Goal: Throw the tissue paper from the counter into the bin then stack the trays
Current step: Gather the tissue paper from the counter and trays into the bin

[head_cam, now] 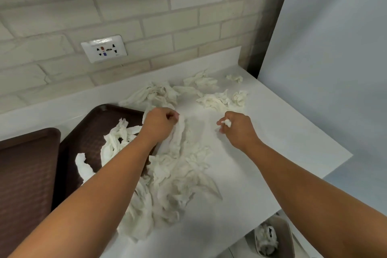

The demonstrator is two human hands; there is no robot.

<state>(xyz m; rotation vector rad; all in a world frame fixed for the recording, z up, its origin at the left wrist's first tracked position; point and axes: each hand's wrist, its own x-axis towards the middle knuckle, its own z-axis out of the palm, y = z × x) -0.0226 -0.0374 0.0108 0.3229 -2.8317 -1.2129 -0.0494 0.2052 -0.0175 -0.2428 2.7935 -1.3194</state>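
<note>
Left arm closest to me; left hand (160, 126) clenched on the tissue paper (178, 174) heap, which spills from the counter (282, 142) onto one of two brown trays (27, 174). I see the right hand (238, 132) pinching a small wad (227, 123). Lower right, the bin (287, 236) holds tissue. Can't read the socket (104, 48) label.

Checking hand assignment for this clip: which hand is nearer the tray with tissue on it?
Left. The left hand grips tissue at that tray's right edge; the right hand pinches a small wad over the counter, farther right.

Crumpled white tissue (178, 174) strewn on counter (272, 132) & brown tray (88, 132); bin (288, 234) below holds some.
</note>
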